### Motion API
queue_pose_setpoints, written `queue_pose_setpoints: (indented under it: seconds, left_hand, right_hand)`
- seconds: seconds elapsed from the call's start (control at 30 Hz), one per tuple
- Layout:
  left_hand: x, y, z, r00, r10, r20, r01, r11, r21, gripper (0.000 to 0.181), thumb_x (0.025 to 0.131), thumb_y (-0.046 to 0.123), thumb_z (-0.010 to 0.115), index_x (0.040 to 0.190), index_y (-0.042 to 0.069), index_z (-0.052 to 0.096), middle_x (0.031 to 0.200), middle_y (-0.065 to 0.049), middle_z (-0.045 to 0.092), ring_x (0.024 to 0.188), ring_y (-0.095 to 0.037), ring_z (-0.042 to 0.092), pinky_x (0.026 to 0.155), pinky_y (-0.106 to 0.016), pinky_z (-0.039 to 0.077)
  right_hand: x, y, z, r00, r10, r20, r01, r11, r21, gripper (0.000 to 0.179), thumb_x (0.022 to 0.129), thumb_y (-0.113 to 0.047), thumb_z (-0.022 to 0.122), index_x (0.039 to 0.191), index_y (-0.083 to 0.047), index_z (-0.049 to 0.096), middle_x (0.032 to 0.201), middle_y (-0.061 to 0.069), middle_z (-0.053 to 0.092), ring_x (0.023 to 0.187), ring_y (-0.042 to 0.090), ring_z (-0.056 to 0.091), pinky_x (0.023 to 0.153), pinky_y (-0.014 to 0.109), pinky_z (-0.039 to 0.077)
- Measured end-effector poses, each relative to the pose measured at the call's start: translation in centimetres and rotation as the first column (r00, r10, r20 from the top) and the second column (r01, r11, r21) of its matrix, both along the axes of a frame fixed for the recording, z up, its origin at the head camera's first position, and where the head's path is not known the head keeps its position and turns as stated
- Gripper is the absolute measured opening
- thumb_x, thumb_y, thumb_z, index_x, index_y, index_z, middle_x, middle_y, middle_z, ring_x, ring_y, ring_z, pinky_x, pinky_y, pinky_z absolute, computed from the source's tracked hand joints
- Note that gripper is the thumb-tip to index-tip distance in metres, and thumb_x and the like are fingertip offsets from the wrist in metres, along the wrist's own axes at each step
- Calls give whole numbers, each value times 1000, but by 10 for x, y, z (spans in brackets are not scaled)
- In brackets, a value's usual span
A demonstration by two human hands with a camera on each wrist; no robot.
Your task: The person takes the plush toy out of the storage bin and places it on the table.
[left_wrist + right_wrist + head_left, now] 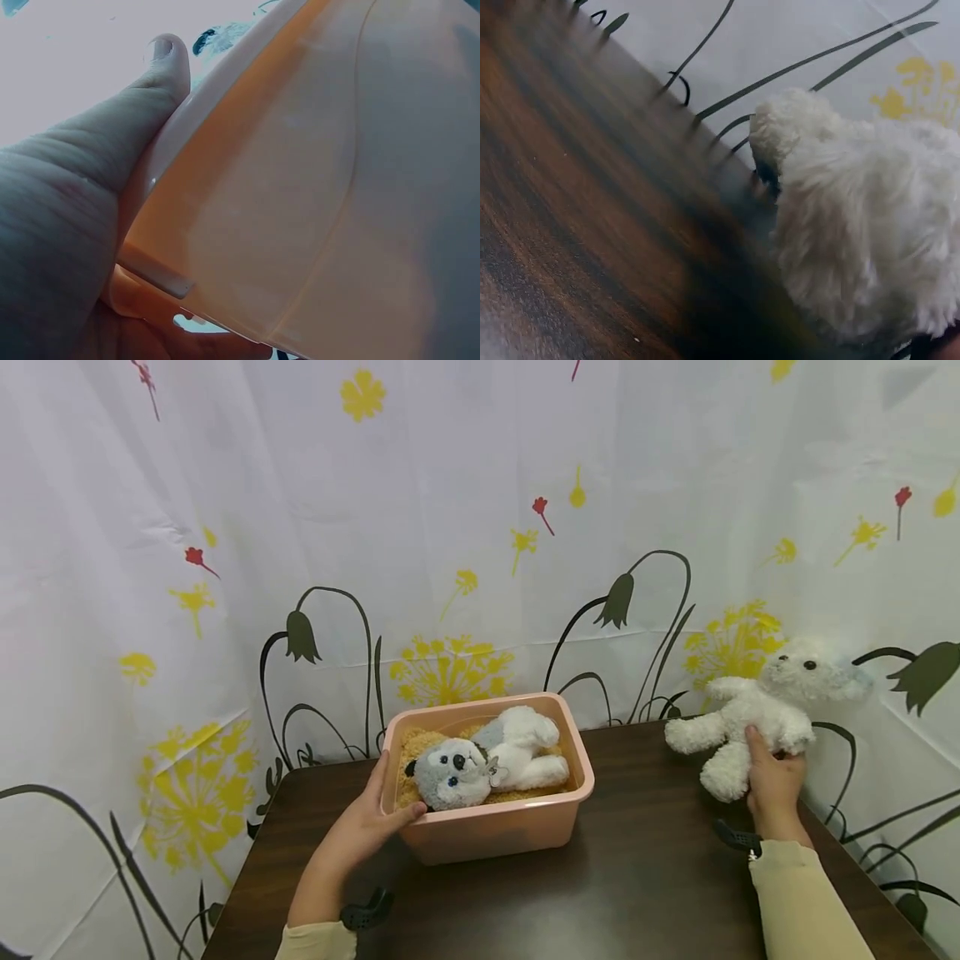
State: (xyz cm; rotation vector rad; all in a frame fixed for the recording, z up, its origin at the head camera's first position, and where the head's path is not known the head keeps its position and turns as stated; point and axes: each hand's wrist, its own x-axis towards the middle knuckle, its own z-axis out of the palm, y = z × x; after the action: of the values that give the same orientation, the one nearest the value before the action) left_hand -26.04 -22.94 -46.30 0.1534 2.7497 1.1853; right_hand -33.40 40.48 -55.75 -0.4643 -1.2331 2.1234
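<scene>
Two hands are at work over one dark wooden table [645, 881]. The left hand [369, 822] grips one pink bin [491, 842] at its left end; the thumb lies along the rim and the fingers are clamped around the outside, as the left wrist view shows. The bin stands near the middle of the table and holds one grey-and-white toy dog [453, 772], lying with its head to the left and one shiny tag [495, 771] at its neck. Tan fluffy material [417, 743] shows around the dog; how many pieces it makes, I cannot tell.

The right hand [777, 781] is clamped on one white stuffed toy [765, 717], thumb across its body. That toy is at the table's back right, well apart from the bin, its two legs pointing left; whether it touches the table is unclear. One flower-printed cloth [465, 460] hangs behind.
</scene>
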Motion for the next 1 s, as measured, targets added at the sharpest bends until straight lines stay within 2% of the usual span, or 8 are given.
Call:
queue_pose_setpoints:
  seconds: [0.27, 0.4, 0.6, 0.7, 0.77, 0.87, 0.93, 1.0]
  left_hand:
    - [0, -2, 1, 1000, 4, 6, -4, 1000, -4, 125, 96, 66, 76, 177, 27, -11, 180, -29, 14, 158, -57, 34, 119, -77, 37]
    - [-1, -1, 1, 1000, 2, -2, -2, 1000, 0, 125, 96, 65, 76, 177, 27, -11, 181, -28, 11, 159, -58, 31, 120, -77, 35]
    - [2, 1, -1, 1000, 11, 6, -11, 1000, 10, 125, 95, 65, 77, 177, 28, -10, 181, -28, 13, 158, -58, 34, 119, -77, 37]
    - [3, 1, -1, 1000, 20, -5, -20, 1000, 21, 124, 95, 65, 77, 177, 29, -8, 180, -28, 16, 157, -57, 36, 119, -77, 37]
    - [4, 1, -2, 1000, 23, -5, -23, 999, 26, 124, 95, 64, 78, 177, 29, -8, 180, -28, 17, 157, -57, 37, 118, -77, 38]
    - [4, 1, -2, 1000, 26, -6, -26, 999, 19, 124, 95, 64, 78, 177, 28, -8, 180, -28, 17, 157, -57, 37, 118, -76, 39]
    - [3, 0, -3, 1000, 23, -10, -23, 1000, 21, 124, 95, 63, 78, 177, 28, -8, 180, -28, 17, 157, -57, 36, 118, -76, 39]
    - [2, 0, -3, 1000, 20, -19, -20, 1000, 24, 124, 95, 63, 78, 177, 27, -7, 180, -28, 17, 157, -57, 37, 118, -76, 39]
  right_hand:
    - [-13, 1, -31, 989, 40, 144, -55, 993, 105, 77, 98, -27, 84, 161, -25, 41, 148, -13, 53, 137, 7, 53, 111, 19, 45]
    - [-18, 4, -39, 978, 33, 208, -74, 979, 192, 84, 97, -30, 85, 164, -24, 37, 155, -11, 49, 147, 13, 48, 118, 21, 42]
    - [-12, 7, -38, 957, 58, 283, -124, 967, 224, 98, 100, -24, 81, 172, -25, 15, 178, 0, 24, 165, 20, 25, 134, 33, 28]
    - [-11, 6, -37, 955, 68, 290, -138, 964, 227, 106, 101, -27, 80, 174, -25, 2, 183, 4, 8, 169, 19, 13, 137, 36, 20]
    - [-11, 6, -36, 951, 65, 302, -139, 963, 232, 108, 102, -30, 78, 174, -26, -2, 183, 4, 3, 170, 18, 9, 138, 36, 17]
    - [-12, 5, -34, 948, 49, 313, -125, 965, 229, 97, 102, -32, 77, 171, -25, 8, 180, 5, 14, 167, 19, 17, 136, 32, 22]
    - [-13, 4, -34, 953, 28, 303, -102, 968, 230, 85, 102, -31, 77, 165, -25, 20, 169, -3, 31, 160, 18, 30, 131, 29, 29]
    - [-13, 4, -34, 955, 9, 296, -83, 967, 240, 76, 103, -31, 76, 161, -24, 28, 154, -11, 41, 151, 15, 40, 126, 26, 35]
